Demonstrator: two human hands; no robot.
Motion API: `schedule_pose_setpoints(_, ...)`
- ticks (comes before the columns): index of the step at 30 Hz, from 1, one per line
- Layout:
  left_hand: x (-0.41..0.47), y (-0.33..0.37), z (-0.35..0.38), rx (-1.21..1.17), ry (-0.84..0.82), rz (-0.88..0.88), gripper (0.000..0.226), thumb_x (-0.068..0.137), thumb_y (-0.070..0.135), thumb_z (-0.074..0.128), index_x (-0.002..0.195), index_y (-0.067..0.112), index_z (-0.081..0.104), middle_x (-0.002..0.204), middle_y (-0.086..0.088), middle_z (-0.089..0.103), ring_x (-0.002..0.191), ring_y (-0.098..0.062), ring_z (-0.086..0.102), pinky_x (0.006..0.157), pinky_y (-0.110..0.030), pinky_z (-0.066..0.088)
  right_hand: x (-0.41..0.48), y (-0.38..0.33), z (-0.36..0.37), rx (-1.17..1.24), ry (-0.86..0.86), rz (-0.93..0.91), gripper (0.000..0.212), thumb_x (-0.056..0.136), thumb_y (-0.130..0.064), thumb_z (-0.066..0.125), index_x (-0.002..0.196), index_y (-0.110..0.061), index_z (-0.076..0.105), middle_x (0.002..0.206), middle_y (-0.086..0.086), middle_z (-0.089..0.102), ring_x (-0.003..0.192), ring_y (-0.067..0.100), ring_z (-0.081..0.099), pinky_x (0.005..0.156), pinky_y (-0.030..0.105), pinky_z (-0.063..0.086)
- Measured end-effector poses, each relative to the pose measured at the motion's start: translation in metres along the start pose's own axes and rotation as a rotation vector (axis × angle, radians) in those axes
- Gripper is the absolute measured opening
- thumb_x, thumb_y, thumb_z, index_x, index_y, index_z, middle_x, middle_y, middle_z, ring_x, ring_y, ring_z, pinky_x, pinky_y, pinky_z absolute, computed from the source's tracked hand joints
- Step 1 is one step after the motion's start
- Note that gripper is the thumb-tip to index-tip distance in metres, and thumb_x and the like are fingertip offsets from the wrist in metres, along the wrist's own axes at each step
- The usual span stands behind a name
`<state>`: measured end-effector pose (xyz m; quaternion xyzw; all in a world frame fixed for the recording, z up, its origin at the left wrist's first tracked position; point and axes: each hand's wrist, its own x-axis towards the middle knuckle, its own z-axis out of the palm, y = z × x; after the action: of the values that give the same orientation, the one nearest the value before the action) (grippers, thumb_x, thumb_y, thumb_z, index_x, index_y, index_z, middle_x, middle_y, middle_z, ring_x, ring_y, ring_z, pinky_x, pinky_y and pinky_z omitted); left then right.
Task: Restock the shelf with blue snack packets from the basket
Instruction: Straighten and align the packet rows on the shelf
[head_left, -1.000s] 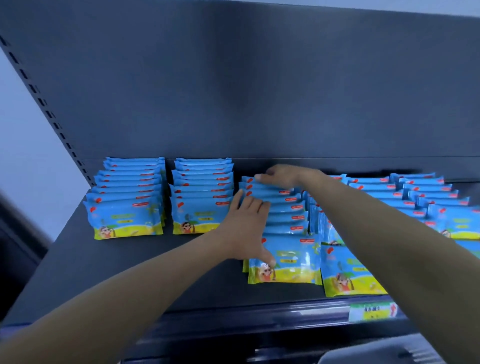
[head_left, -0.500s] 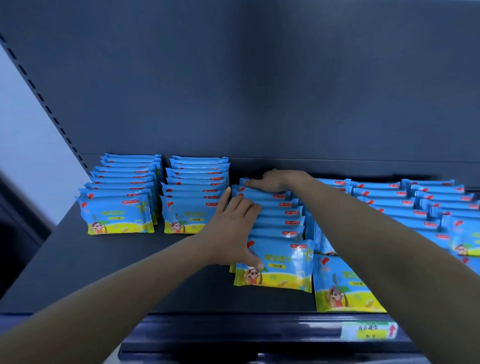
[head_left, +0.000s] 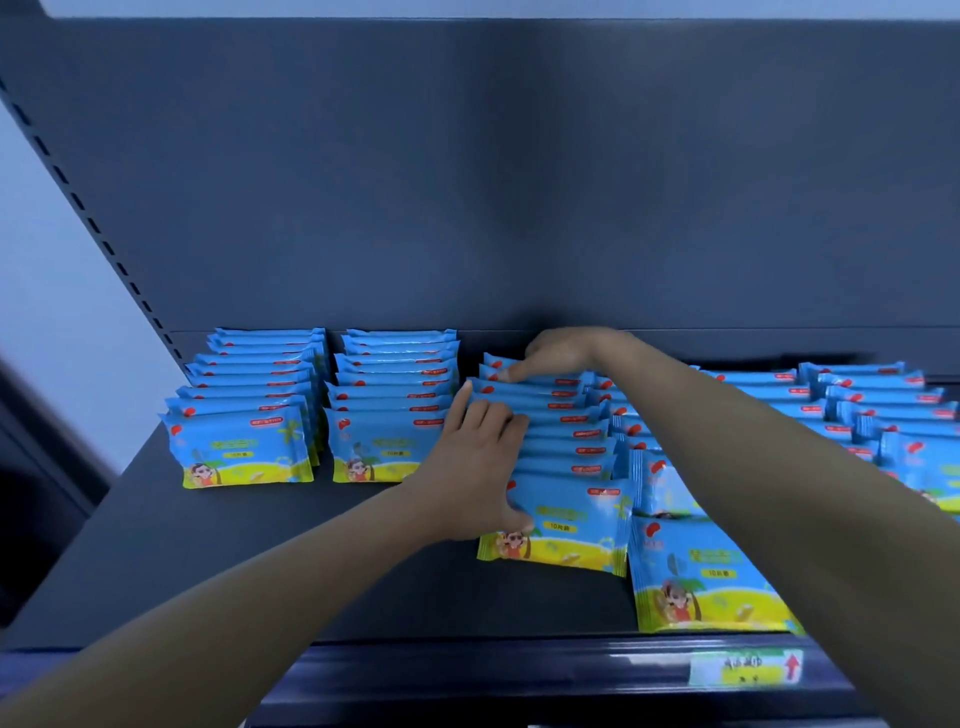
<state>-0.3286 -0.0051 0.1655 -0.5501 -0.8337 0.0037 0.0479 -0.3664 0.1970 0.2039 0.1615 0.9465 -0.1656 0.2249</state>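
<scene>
mid-frame | left hand (head_left: 480, 467) is pressing straight fingers on the packets (head_left: 563, 447), row's lower end | right hand (head_left: 558, 353) is curling over the upper end, pinching it I think

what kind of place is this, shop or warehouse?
Most likely a shop aisle: a dark metal shelf on a slotted upright, neat rows of identical blue snack packets facing forward, and a price label on the shelf's front edge.
</scene>
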Motion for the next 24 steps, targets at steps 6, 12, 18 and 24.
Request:
schedule_pose_setpoints(6, 0.023, -0.004, -0.001, 0.074, 0.080, -0.100, 0.078, 0.076, 0.055, 0.056, 0.136, 0.010, 0.035, 0.125, -0.006, 0.038, 0.126, -0.027, 0.033, 0.118, -0.046, -0.009, -0.012, -0.004, -0.018, 0.001, 0.178, -0.054, 0.040, 0.096, -0.029, 0.045, 0.123, -0.002, 0.058, 0.131, 0.011, 0.057, 0.121, 0.029, 0.052, 0.104, 0.043, 0.040)
schedule_pose_setpoints(12, 0.031, -0.006, 0.004, 0.096, 0.052, -0.208, 0.082, 0.073, 0.056, 0.058, 0.135, 0.009, 0.032, 0.142, -0.014, 0.025, 0.137, -0.034, 0.019, 0.117, -0.050, -0.007, -0.013, 0.015, -0.009, 0.098, 0.431, -0.018, 0.037, 0.093, -0.011, 0.048, 0.130, -0.007, 0.054, 0.136, 0.007, 0.054, 0.124, 0.024, 0.049, 0.100, 0.026, 0.039)
schedule_pose_setpoints(18, 0.041, -0.012, 0.009, 0.092, -0.063, -0.243, 0.102, 0.067, 0.068, 0.061, 0.140, 0.010, 0.019, 0.154, -0.022, 0.010, 0.143, -0.039, 0.008, 0.118, -0.053, -0.004, -0.016, 0.018, -0.001, 0.126, 0.447, -0.009, 0.042, 0.092, -0.017, 0.055, 0.132, -0.005, 0.051, 0.135, 0.012, 0.052, 0.122, 0.025, 0.049, 0.095, 0.026, 0.040)
schedule_pose_setpoints(24, 0.049, -0.008, 0.011, 0.085, 0.009, -0.245, 0.100, 0.069, 0.061, 0.063, 0.141, 0.007, 0.020, 0.147, -0.021, 0.024, 0.138, -0.038, 0.019, 0.118, -0.050, -0.004, -0.016, 0.023, -0.003, 0.345, 0.571, 0.083, 0.037, 0.088, 0.003, 0.042, 0.121, -0.001, 0.058, 0.126, 0.013, 0.059, 0.114, 0.028, 0.057, 0.089, 0.028, 0.048)
